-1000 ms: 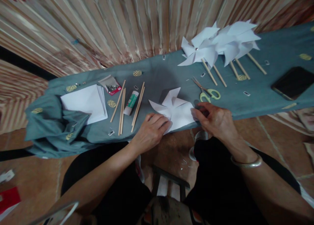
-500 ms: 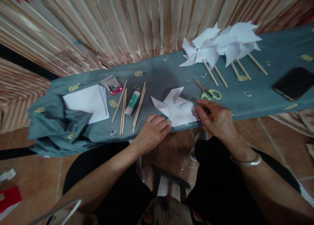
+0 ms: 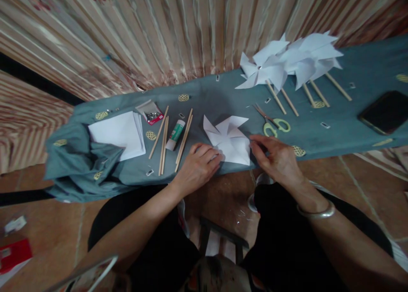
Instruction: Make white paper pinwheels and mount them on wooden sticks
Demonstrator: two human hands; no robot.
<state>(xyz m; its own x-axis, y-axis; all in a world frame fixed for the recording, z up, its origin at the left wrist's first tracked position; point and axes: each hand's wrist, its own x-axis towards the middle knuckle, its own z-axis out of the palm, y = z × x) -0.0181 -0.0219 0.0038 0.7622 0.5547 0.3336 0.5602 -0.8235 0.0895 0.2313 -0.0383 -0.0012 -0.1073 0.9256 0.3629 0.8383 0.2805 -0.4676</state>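
A white paper pinwheel [image 3: 232, 144] without a stick lies on the cloth in front of me, its blades folded and partly raised. At its lower left edge, my left hand [image 3: 202, 164] has its fingers curled together, gripping the paper. My right hand [image 3: 276, 158] is at the right edge, thumb and index finger closed in at the paper; its other fingers curl under. Just beyond this hand lie scissors [image 3: 272, 123] with yellow-green handles, blades pointing away. Left of the pinwheel are a glue stick [image 3: 175, 134] and several wooden sticks [image 3: 184, 141].
Finished pinwheels [image 3: 270, 66] on sticks overlap at the back right. A dark phone-like object [image 3: 385, 112] lies far right. On the left are stacked white paper [image 3: 116, 134], a small packet of metal pins [image 3: 151, 112] and bunched cloth [image 3: 75, 164]. A pleated curtain hangs behind.
The paper pinwheel has turned a little on the cloth, between both hands. My right hand has shifted slightly left and down with its edge. The whole view has also shifted slightly.
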